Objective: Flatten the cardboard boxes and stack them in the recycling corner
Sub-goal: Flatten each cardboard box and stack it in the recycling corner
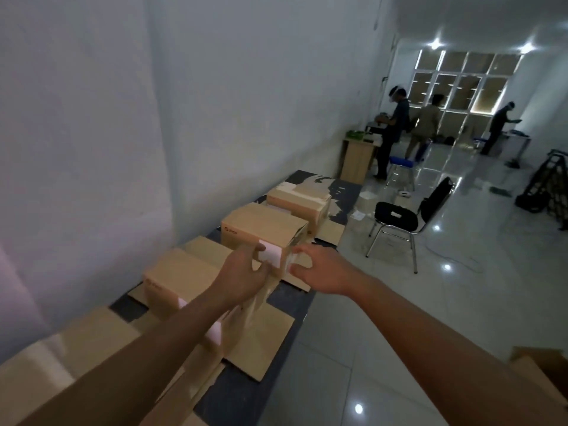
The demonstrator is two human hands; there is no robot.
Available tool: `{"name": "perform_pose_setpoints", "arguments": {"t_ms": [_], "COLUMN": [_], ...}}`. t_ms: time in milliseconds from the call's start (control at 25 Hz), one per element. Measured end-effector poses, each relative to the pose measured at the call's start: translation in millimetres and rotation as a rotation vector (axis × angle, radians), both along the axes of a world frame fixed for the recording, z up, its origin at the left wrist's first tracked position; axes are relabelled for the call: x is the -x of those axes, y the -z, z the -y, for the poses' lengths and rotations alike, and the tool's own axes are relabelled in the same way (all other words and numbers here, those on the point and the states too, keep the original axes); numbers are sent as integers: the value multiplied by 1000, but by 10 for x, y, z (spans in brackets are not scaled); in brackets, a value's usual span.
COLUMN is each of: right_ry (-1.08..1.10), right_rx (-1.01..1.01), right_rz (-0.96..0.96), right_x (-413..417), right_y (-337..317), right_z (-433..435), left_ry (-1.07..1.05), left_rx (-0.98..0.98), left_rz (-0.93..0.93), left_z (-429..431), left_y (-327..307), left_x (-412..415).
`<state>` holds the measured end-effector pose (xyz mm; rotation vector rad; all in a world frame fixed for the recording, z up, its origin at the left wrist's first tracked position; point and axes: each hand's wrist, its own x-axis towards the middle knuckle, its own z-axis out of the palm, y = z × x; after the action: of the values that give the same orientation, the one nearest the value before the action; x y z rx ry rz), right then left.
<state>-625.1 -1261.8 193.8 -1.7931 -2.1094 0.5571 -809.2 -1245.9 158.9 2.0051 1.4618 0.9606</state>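
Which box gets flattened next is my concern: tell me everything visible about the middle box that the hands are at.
The middle box is brown cardboard, still assembled and upright, top closed, second of three in a row along the wall. It stands among flattened cardboard sheets. A small dark logo marks its left side; a white label sits on its near end. The left hand brackets the label, the right hand curls at the near right corner; real grip cannot be told.

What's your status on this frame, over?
Left hand, right hand both at labelled end of middle box; grip unclear. Box not yet flattened. Nothing blocking the hands.
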Motion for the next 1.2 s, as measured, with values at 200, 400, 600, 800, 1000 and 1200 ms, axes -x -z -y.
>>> {"name": "perform_pose_setpoints", "arguments": {"t_ms": [200,400,600,800,1000,1200], "right_ry": [67,31,-19,-79,-126,-170], "right_rx": [-43,-23,61,101,217,238], "right_rz": [-37,-48,-92,-152,-230,-258], "right_x": [-1159,-2288,-3078,-3483,-3613,-3779], "right_y": [149,289,525,959,1317,1691], "right_z": [-1071,-2221,-3340,-4688,-5768,-6976], "left_ry": [64,39,-53,-54,-194,-513], "left_rx": [-15,-13,73,88,220,320], "left_rz": [-71,23,85,85,114,91], "left_z": [-1147,-2153,-3128,-4401,-5497,-6153], "left_y": [87,163,397,846,1466,1807], "left_x": [-1173,-2292,-3085,-3389,-3257,-3378]}}
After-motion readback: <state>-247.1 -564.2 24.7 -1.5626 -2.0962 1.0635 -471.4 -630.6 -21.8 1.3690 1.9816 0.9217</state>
